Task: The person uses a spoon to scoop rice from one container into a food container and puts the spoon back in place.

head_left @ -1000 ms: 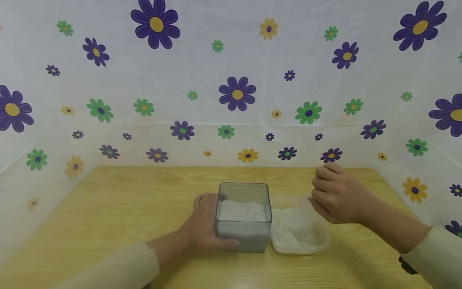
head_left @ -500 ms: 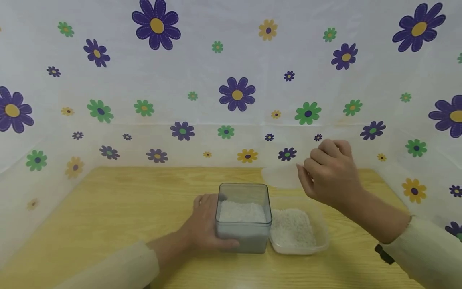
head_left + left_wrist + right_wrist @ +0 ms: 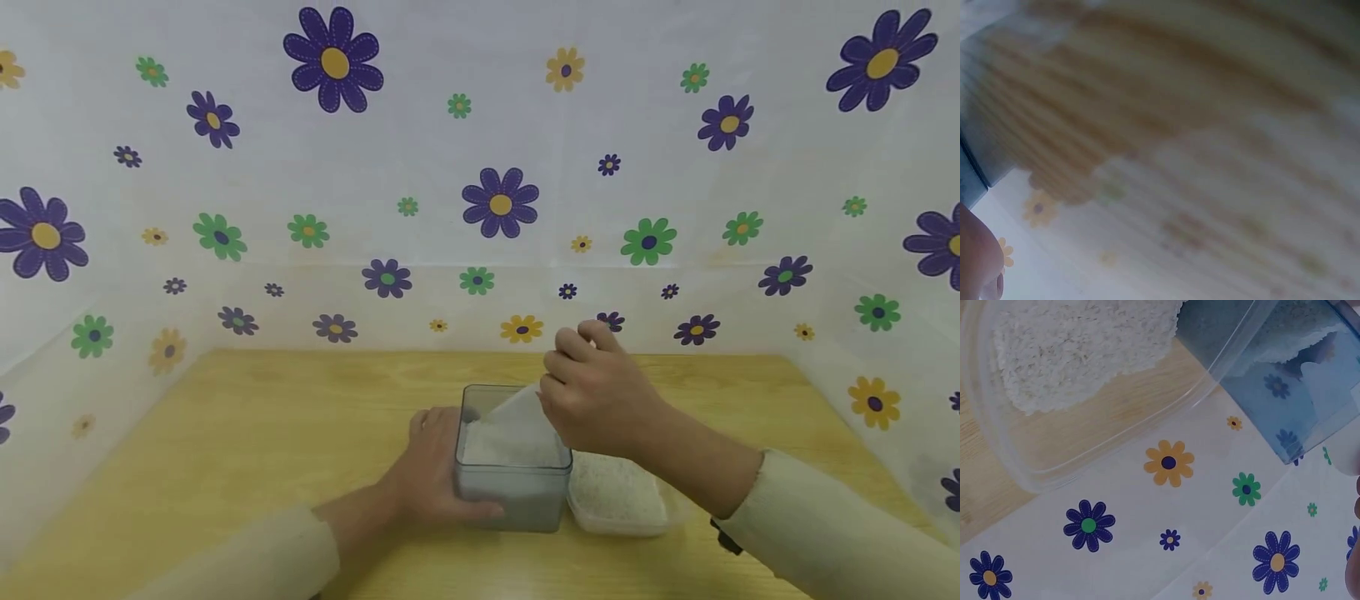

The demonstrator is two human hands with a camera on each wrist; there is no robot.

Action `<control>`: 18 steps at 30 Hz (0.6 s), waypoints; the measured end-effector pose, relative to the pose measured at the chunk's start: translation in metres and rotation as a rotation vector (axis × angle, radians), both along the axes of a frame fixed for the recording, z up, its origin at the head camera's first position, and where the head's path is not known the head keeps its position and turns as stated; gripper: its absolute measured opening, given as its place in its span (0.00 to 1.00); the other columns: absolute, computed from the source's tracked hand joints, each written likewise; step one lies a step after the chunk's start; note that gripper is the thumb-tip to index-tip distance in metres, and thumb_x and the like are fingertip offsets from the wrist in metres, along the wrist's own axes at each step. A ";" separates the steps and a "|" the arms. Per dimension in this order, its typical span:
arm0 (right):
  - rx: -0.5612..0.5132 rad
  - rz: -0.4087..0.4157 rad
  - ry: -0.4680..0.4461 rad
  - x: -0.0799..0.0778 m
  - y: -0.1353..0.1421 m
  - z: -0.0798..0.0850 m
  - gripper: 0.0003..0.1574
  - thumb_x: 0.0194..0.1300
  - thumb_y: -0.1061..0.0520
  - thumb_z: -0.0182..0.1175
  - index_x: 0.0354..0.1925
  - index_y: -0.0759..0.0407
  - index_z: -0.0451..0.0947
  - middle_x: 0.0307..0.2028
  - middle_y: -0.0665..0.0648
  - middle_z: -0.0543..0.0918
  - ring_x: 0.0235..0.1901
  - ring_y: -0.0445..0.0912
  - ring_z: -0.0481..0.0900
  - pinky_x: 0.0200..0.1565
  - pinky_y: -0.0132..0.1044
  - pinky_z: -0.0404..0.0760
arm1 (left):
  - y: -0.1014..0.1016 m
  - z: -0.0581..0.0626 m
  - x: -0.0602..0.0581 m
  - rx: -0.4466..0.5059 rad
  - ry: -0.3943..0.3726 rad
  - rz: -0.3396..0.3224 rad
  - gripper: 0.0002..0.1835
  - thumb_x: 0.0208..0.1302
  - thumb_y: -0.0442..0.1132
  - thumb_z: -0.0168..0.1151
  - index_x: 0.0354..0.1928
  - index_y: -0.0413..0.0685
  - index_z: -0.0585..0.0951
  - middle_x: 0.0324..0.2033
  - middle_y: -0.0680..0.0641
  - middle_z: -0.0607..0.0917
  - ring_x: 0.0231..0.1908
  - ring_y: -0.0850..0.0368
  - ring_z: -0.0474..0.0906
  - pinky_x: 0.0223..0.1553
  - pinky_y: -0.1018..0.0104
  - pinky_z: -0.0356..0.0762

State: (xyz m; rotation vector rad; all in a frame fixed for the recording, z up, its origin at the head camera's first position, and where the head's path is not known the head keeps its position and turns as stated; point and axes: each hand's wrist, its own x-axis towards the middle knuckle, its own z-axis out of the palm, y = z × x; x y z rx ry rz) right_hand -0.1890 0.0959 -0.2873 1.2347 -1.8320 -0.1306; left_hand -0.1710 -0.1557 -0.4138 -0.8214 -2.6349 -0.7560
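Observation:
My left hand (image 3: 423, 475) grips the square, see-through grey-blue container (image 3: 510, 506) from its left, thumb across the front. White rice (image 3: 498, 446) lies inside this container. Above its open top, my right hand (image 3: 600, 396) pinches a translucent white scoop (image 3: 527, 410), which slants down inside the rim. Close by on the right, a shallow clear plastic tub (image 3: 622, 528) holds more rice (image 3: 618, 487), partly covered by my right forearm. In the right wrist view, the tub (image 3: 1054, 481) overlaps the bluish container (image 3: 1272, 434). Only part of my left hand (image 3: 977, 253) shows in the left wrist view.
Both containers stand on a wood-grain table (image 3: 300, 433). A white cloth (image 3: 420, 150) printed with purple, green and yellow flowers rises behind the table and along both sides. A dark piece (image 3: 726, 537) shows beneath my right sleeve.
My right hand has lifted the scoop out of the clear tub and moved it left, into the square container's opening. The left hand keeps its grip, and both containers stay in place.

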 end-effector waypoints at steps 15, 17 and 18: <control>0.448 -0.362 -0.393 -0.006 -0.044 -0.003 0.20 0.65 0.55 0.56 0.16 0.50 0.76 0.20 0.47 0.70 0.34 0.47 0.62 0.44 0.44 0.59 | -0.001 0.008 0.004 -0.020 -0.080 0.009 0.58 0.39 0.80 0.66 0.65 0.49 0.63 0.55 0.52 0.74 0.56 0.56 0.66 0.61 0.46 0.54; 0.474 -0.379 -0.419 -0.006 -0.047 -0.005 0.20 0.66 0.55 0.56 0.17 0.50 0.77 0.21 0.47 0.73 0.35 0.47 0.63 0.45 0.43 0.60 | -0.001 0.008 0.004 -0.021 -0.090 0.009 0.58 0.39 0.79 0.66 0.66 0.49 0.63 0.55 0.52 0.74 0.57 0.56 0.65 0.61 0.46 0.54; 0.489 -0.383 -0.422 -0.006 -0.049 -0.006 0.19 0.67 0.54 0.56 0.19 0.50 0.79 0.22 0.47 0.74 0.35 0.47 0.63 0.45 0.43 0.61 | -0.001 0.008 0.004 -0.019 -0.094 0.008 0.58 0.39 0.79 0.67 0.66 0.49 0.63 0.55 0.52 0.74 0.57 0.56 0.65 0.61 0.45 0.53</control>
